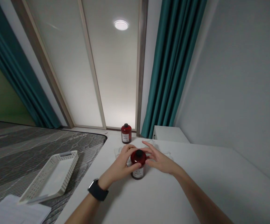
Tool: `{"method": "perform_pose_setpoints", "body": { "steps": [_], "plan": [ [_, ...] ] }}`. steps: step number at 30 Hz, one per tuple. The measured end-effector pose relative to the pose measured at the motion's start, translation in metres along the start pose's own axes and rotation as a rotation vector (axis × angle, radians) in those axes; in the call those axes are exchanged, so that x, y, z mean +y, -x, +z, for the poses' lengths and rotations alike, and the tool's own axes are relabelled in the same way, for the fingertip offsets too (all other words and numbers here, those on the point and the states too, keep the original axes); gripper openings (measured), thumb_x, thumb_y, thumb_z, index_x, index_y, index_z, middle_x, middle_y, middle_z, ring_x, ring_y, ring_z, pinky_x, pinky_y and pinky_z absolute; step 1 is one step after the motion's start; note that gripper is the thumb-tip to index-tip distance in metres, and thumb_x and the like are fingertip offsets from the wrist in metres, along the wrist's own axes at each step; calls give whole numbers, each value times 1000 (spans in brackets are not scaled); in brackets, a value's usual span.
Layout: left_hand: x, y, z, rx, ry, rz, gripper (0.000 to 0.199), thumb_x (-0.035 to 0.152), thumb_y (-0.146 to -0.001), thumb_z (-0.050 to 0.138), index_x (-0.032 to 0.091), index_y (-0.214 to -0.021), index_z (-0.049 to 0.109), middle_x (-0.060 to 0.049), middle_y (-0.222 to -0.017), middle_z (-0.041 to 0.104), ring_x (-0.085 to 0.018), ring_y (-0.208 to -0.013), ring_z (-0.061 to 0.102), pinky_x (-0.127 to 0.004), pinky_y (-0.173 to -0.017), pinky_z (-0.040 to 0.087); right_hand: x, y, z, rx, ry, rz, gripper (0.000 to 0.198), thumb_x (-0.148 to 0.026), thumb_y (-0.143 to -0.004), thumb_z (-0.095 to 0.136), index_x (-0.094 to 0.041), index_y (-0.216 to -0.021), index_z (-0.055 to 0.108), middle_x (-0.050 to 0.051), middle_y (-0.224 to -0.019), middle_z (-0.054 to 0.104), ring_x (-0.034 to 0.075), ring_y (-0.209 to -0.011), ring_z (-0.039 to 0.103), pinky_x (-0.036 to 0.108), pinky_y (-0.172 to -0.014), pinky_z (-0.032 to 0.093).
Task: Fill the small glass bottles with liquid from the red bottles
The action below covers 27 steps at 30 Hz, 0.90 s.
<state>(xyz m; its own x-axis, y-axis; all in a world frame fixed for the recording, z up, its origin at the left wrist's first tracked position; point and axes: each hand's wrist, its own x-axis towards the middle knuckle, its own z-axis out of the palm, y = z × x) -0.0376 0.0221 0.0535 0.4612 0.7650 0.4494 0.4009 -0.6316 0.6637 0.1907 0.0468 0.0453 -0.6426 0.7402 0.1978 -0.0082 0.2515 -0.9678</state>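
Observation:
A dark red bottle [138, 161] with a black cap and a white label stands upright on the white table. My left hand [123, 161] curves round its left side, thumb across the front and fingers behind the shoulder. On the other side, my right hand [158, 158] has its fingers apart. Its fingertips are close to the bottle's shoulder and right edge; whether they press on it I cannot tell. A similar red bottle [126, 133] stands farther back. Clear plastic-looking pieces [169, 155] lie behind my hands, partly hidden.
Left of the white table [172, 193], a white perforated basket [53, 177] and white paper sheets [16, 210] rest on a grey striped surface. A white cabinet [169, 133] stands beyond the far edge, beside a teal curtain [174, 68]. Frosted sliding doors [116, 77] close off the back.

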Motion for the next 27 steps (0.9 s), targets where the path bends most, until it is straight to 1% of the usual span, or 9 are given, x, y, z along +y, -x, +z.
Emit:
{"method": "perform_pose_setpoints", "body": {
  "steps": [3, 5, 8, 10, 13, 17, 20, 22, 27],
  "plan": [
    [-2, -3, 7, 115, 22, 3, 26, 23, -92, 59, 26, -118, 59, -8, -118, 54, -25, -115, 52, -46, -103, 43, 3, -1, 1, 0, 9, 12, 77, -31, -88, 67, -30, -152, 25, 12, -144, 49, 23, -136, 46, 49, -114, 37],
    [-1, -7, 11, 165, 37, -23, 18, 22, -91, 60, 24, -109, 60, -6, -111, 56, -24, -109, 54, -43, -98, 44, 4, -2, 1, 0, 15, 18, 76, -35, -88, 68, -30, -152, 26, 12, -141, 49, 23, -135, 46, 48, -114, 37],
    [2, -12, 14, 175, 46, -55, 13, 20, -88, 65, 22, -100, 60, -4, -102, 58, -22, -102, 56, -39, -92, 45, 2, -1, 0, 3, 7, 22, 73, -40, -90, 65, -31, -151, 27, 12, -139, 50, 24, -134, 46, 49, -113, 37],
    [5, -13, 13, 173, 51, -57, 8, 21, -89, 64, 21, -97, 61, -4, -99, 58, -22, -99, 56, -38, -89, 45, 0, -1, -1, 11, 18, 38, 70, -44, -91, 62, -30, -151, 28, 12, -139, 50, 24, -134, 45, 49, -112, 37],
    [9, -11, 12, 165, 72, -50, 6, 22, -91, 63, 20, -97, 62, -4, -99, 58, -22, -98, 56, -38, -90, 44, -3, 0, -2, 21, 39, 52, 69, -48, -92, 59, -30, -151, 27, 12, -140, 50, 23, -135, 45, 48, -112, 38],
    [15, -5, 9, 181, 107, -64, 8, 24, -91, 62, 20, -98, 65, -5, -99, 59, -22, -98, 57, -38, -90, 45, 0, 0, -2, 39, 47, 43, 71, -52, -91, 59, -28, -151, 28, 13, -136, 52, 24, -132, 49, 48, -111, 38],
    [21, -1, 2, 239, 122, -73, 8, 25, -91, 63, 21, -97, 66, -5, -98, 60, -21, -96, 58, -37, -88, 45, 4, -1, -2, 72, 69, 51, 69, -50, -91, 59, -27, -149, 29, 13, -134, 53, 23, -129, 52, 48, -110, 39],
    [27, 2, -8, 262, 129, -89, 8, 26, -90, 63, 21, -95, 66, -5, -98, 60, -21, -94, 58, -36, -85, 46, 6, -1, -1, 92, 90, 58, 65, -48, -92, 57, -27, -148, 30, 13, -132, 54, 23, -127, 54, 48, -109, 40],
    [37, 13, -44, 284, 115, -141, 10, 30, -89, 62, 21, -91, 66, -5, -95, 61, -20, -90, 59, -34, -79, 48, 6, -2, 5, 131, 205, 62, 54, -37, -94, 53, -28, -145, 36, 12, -127, 59, 22, -120, 58, 48, -105, 45]
  ]
}}
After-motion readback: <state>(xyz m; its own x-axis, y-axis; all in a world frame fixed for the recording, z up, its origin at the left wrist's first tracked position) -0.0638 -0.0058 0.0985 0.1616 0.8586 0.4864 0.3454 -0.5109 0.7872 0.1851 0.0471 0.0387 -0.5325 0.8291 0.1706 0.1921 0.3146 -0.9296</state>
